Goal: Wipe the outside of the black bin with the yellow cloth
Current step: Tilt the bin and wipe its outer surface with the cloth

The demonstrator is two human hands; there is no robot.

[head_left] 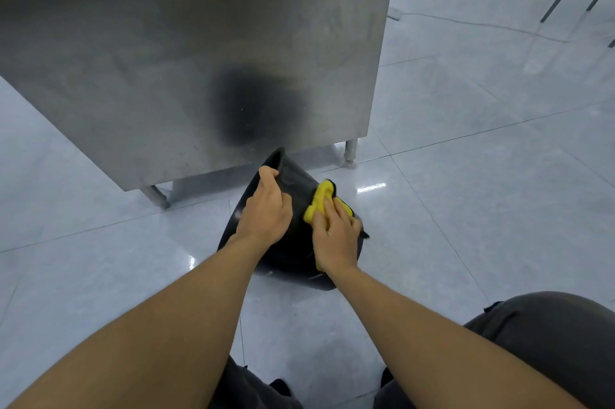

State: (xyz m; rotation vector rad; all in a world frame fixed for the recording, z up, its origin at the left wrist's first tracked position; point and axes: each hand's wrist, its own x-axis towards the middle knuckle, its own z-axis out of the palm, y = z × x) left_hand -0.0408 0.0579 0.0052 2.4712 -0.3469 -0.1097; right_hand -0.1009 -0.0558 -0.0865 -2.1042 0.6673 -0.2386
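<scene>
Brushed metal, plastic, plush cloth
The grey steel cabinet panel (199,42) looks dull and smudged; the black plastic bin (293,252) matt; the yellow cloth (319,202) fluffy; the pale floor tiles (466,175) glossy.

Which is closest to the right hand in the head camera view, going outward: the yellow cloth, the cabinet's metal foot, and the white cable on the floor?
1. Yellow cloth: under the right hand, pressed on the black bin.
2. Metal foot: beyond the bin, at the cabinet's right corner.
3. White cable: far off, upper right on the floor.
</scene>
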